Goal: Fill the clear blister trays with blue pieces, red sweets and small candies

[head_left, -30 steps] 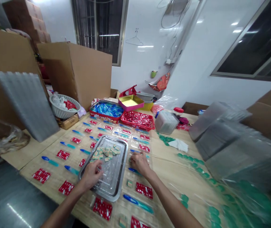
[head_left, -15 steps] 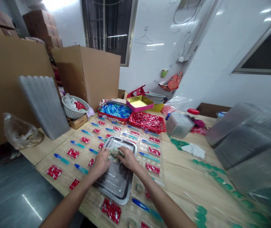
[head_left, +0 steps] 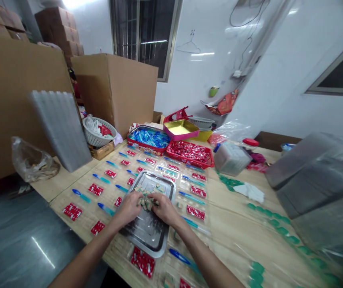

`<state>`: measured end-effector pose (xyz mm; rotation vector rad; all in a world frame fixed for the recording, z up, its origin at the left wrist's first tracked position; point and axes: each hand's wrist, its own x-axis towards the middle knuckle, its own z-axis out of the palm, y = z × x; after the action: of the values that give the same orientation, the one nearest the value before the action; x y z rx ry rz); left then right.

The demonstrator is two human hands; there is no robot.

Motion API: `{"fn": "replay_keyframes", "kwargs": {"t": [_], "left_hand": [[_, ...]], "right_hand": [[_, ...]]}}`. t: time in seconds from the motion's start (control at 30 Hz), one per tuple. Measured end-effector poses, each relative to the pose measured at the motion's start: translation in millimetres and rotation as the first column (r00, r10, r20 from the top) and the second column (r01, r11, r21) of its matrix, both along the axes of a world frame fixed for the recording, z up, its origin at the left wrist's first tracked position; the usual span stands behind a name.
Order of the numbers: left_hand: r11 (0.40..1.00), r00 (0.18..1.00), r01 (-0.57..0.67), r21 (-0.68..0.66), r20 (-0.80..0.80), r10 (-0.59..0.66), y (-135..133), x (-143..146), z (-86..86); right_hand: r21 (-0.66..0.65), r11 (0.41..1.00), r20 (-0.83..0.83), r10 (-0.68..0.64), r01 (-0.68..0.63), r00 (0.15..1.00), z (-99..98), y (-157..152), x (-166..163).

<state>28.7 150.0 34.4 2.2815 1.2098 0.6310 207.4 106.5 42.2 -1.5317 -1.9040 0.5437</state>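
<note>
Head view: left hand (head_left: 131, 207) and right hand (head_left: 164, 207) touch small blocks (head_left: 146, 203), each grip unclear.

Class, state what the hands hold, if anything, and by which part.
The left hand and right hand touch small pieces on the metal tray; whether any is gripped, or where, cannot be told.

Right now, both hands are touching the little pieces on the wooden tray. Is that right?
Not wooden: the head view shows a shiny grey metal tray. The left hand and right hand are touching the little pieces on it.
</note>
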Motion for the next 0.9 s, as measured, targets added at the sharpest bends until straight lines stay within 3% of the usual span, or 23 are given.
{"fn": "replay_keyframes", "kwargs": {"t": [0.07,0.13,0.2,0.27,0.3,0.37,0.47,0.57,0.7,0.8,0.83,0.9], "left_hand": [[0.994,0.991,-0.052,-0.093,0.115,0.062,-3.1,-3.5,2.7],[0.957,0.942,-0.054,-0.284,0.304,0.143,-6.4,-5.2,8.8],[0.839,0.807,0.066,-0.540,0.523,0.273,-9.8,-5.5,17.7],[0.647,0.635,0.259,-0.718,0.631,0.446,-12.1,-5.1,27.2],[0.552,0.570,0.341,-0.761,0.634,0.522,-12.5,-4.7,31.4],[0.416,0.500,0.439,-0.796,0.601,0.623,-11.9,-3.2,36.8],[0.335,0.447,0.480,-0.811,0.555,0.701,-8.9,3.2,37.6],[0.292,0.407,0.495,-0.818,0.515,0.754,-6.0,17.5,38.4],[0.283,0.342,0.568,-0.773,0.535,0.773,-2.8,39.0,63.8],[0.343,0.387,0.554,-0.759,0.599,0.701,-3.3,43.9,96.5],[0.414,0.410,0.497,-0.762,0.627,0.662,-4.9,43.7,104.9],[0.665,0.452,0.301,-0.684,0.716,0.532,-10.1,43.3,111.2]], "right_hand": [[-0.107,0.994,-0.217,-0.056,0.034,0.974,0.9,-4.9,3.4],[-0.254,0.967,-0.484,-0.139,0.013,0.864,4.7,-8.2,5.8],[-0.363,0.930,-0.685,-0.222,-0.061,0.694,9.9,-10.7,6.1],[-0.376,0.923,-0.758,-0.256,-0.080,0.600,14.7,-11.5,4.4],[-0.350,0.936,-0.753,-0.249,-0.050,0.609,16.7,-11.0,3.2],[-0.256,0.966,-0.672,-0.207,0.039,0.711,20.7,-7.8,0.2],[-0.091,0.979,-0.459,-0.205,0.184,0.864,29.1,-1.2,-6.8],[0.051,0.968,-0.432,-0.199,0.244,0.880,39.3,2.2,-20.8],[0.074,0.996,-0.489,-0.005,0.047,0.872,39.3,4.1,-37.8],[-0.070,0.993,-0.472,-0.121,0.099,0.873,28.6,10.0,-31.9],[-0.117,0.979,-0.484,-0.204,0.168,0.851,25.9,12.7,-27.4],[-0.187,0.947,-0.592,-0.322,0.263,0.739,26.0,17.8,-19.8]]}}
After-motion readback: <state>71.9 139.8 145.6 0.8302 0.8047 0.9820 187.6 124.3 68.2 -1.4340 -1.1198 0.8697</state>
